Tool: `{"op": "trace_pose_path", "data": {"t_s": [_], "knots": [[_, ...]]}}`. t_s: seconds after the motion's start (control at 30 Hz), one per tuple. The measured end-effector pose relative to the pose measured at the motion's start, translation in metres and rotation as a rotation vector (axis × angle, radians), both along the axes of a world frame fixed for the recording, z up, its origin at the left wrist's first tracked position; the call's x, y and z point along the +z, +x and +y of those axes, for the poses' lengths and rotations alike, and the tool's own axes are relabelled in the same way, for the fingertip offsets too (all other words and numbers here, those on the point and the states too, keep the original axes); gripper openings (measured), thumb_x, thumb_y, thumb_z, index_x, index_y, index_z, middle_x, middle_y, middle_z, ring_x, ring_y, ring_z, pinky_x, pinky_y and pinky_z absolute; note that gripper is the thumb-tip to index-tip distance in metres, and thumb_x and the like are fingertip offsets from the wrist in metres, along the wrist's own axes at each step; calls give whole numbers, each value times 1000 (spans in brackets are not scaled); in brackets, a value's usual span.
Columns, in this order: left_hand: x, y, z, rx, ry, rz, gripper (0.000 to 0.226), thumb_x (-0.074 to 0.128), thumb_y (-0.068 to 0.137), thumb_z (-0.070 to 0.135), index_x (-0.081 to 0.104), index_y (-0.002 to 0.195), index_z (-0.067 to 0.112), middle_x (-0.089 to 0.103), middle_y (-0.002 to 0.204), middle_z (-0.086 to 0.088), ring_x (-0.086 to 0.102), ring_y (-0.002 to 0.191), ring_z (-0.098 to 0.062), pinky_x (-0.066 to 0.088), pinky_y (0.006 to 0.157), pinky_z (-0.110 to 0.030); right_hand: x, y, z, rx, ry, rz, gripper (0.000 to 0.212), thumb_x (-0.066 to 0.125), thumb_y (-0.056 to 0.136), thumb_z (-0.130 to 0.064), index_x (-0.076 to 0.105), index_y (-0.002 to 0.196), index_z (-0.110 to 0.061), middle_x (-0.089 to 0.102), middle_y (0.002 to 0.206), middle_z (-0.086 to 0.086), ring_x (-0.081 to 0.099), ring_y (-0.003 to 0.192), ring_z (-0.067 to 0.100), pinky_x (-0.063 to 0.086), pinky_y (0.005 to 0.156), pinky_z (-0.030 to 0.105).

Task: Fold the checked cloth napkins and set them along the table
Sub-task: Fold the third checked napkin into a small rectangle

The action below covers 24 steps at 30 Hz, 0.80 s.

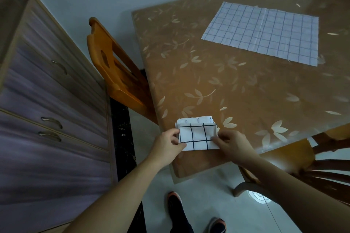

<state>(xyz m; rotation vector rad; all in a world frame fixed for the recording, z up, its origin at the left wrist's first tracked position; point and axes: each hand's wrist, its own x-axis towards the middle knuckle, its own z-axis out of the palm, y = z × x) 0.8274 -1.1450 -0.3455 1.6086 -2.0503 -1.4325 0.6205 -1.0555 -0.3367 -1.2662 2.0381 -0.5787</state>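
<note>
Folded napkin (pixel 197 136) sits at the near corner of the bench (pixel 217 81), white with bold black check lines, several layers stacked; the layer edges show along its far side. Its near edge lies close to the bench edge.

Left hand (pixel 167 143) pinches the folded napkin's left edge, thumb on top, fingers curled round the side. Right hand (pixel 230 143) pinches the right edge the same way, fingertips on the top layer. Both hands are holding the napkin; whether it is lifted off the bench or resting on it, cannot tell.

Second napkin (pixel 263 33) lies spread flat further up the bench, well apart from the folded one, white with a thinner grid and a crease down the middle. Not touched.

The bench has a brown leaf-pattern cover under a glossy sheet.

Containers: drawer cabinet (pixel 49 104) to the left, all drawers closed, contents hidden.

Orange wooden chair (pixel 113 62) pushed in at the left side of the bench, another chair (pixel 295 157) at the right near corner. Person's shoes (pixel 176 202) on the tile floor (pixel 217 195) below.
</note>
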Motion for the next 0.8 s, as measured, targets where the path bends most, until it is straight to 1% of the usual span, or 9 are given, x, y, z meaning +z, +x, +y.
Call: {"op": "trace_pose_path", "data": {"t_s": [0.1, 0.17, 0.23, 0.3, 0.33, 0.43, 0.53, 0.63, 0.8], "knots": [[-4, -2, -2, 24, 7, -10, 49, 73, 84, 25, 55, 130, 24, 72, 92, 7, 67, 87, -11, 55, 80, -29, 2, 1, -5, -24, -18, -6, 40, 59, 92, -31, 48, 55, -22, 45, 50, -7, 43, 53, 9, 29, 50, 21], [-5, -1, -4, 42, 31, -7, 51, 72, 85, 25, 52, 132, 24, 71, 93, 7, 67, 90, -12, 55, 83, -32, 6, 2, -7, -41, -72, -24, 34, 60, 92, -32, 54, 58, -29, 52, 53, -12, 51, 56, 4, 36, 53, 17], [-5, -1, -7, 62, 52, 2, 52, 72, 86, 25, 50, 133, 24, 69, 92, 9, 66, 91, -13, 54, 82, -30, 9, 2, -7, -17, -89, -71, 18, 61, 91, -30, 64, 74, -34, 61, 63, -17, 57, 64, -2, 39, 55, 12], [-5, -1, -9, 73, 71, 19, 53, 71, 87, 23, 49, 135, 24, 70, 91, 9, 67, 90, -12, 54, 82, -29, 8, 3, -8, 5, -39, -134, 7, 62, 90, -27, 67, 90, -32, 66, 76, -16, 61, 73, -1, 43, 61, 15], [-5, -1, -9, 72, 78, 27, 53, 70, 87, 21, 48, 136, 24, 71, 91, 8, 68, 89, -11, 54, 82, -29, 7, 2, -8, 0, -9, -144, 6, 61, 90, -26, 66, 90, -30, 67, 79, -14, 62, 74, 2, 44, 60, 17], [-3, -2, -8, 87, 81, 49, 51, 68, 89, 20, 49, 136, 23, 72, 91, 7, 69, 86, -10, 54, 82, -29, 6, 1, -11, -67, 46, -136, 15, 60, 92, -29, 61, 78, -26, 65, 73, -6, 59, 62, 8, 41, 48, 14], [-2, -2, -6, 108, 79, 61, 48, 67, 90, 25, 49, 135, 25, 73, 93, 7, 69, 85, -8, 57, 83, -32, 3, 2, -14, -90, 76, -100, 16, 58, 93, -33, 65, 85, -21, 69, 77, -1, 62, 67, 9, 46, 53, 21], [0, 0, -3, 80, 59, 58, 57, 70, 87, 29, 43, 138, 28, 72, 88, 7, 68, 86, -8, 55, 84, -30, 0, 3, -17, -103, 111, -58, 20, 59, 92, -35, 64, 84, -18, 69, 76, 3, 64, 69, 14, 51, 59, 29], [2, -5, 3, -40, -120, -59, 63, 67, 89, 24, 36, 143, 31, 64, 84, 9, 64, 81, -10, 56, 79, -34, 2, 6, -18, -141, 130, -81, 17, 60, 91, -28, 58, 78, -16, 66, 68, -4, 60, 41, 5, 37, 39, 9]]}}
